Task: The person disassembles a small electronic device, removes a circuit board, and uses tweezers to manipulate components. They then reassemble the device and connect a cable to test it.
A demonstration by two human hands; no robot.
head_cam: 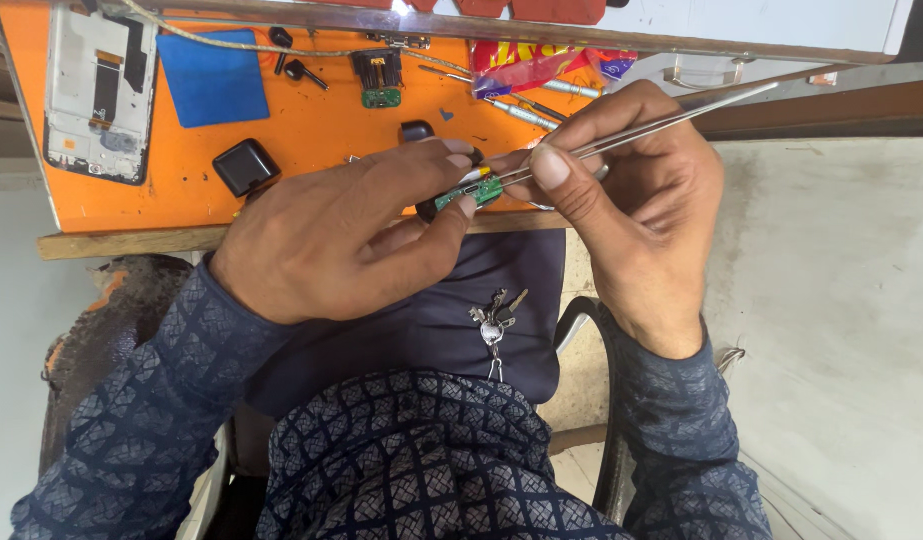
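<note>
The left hand (332, 235) pinches a small green circuit board (470, 191) between its fingertips; the right hand (632, 190), closed on steel tweezers (642, 128), sets their tips on the board. Steadying both wrists would likely help here. Beyond the hands lies an orange mat (312, 130) with a blue pad (214, 77), a phone frame (100, 92) and screwdrivers (527, 112); a concrete floor (832, 330) spreads rightward.
</note>
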